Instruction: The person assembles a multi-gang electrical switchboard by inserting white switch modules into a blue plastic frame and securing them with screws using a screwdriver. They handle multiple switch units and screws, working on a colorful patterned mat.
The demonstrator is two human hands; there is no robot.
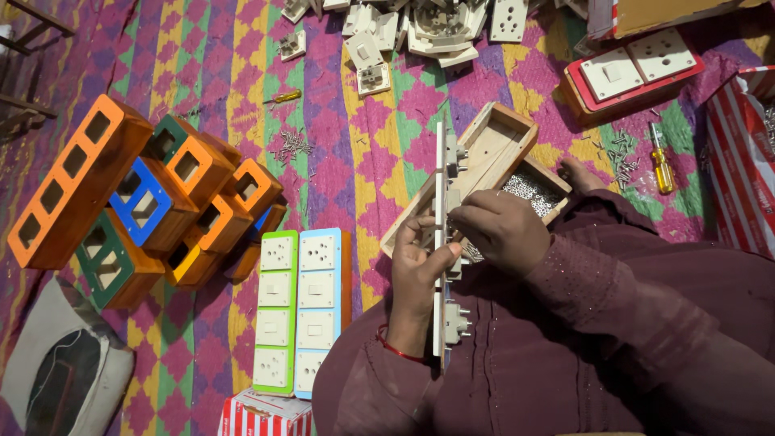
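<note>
Head view: left hand (416, 270) clamps a white plate (440, 242) edge-on, fingers wrapped round it. Right hand (500, 230) pinched shut at plate's mid-length, on what looks like a screw, too small to tell. Modules (456, 319) already seated along plate; fixing seemingly midway. Plate over lap, touching wooden box (492, 149), long axis running away from body, far end toward box. Two finished boards (299, 311) left of plate; loose screws (529, 194) right of it.

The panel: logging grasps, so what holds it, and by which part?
Left hand grips the panel by its edge, mid-length; right hand pinches its fittings.
</note>
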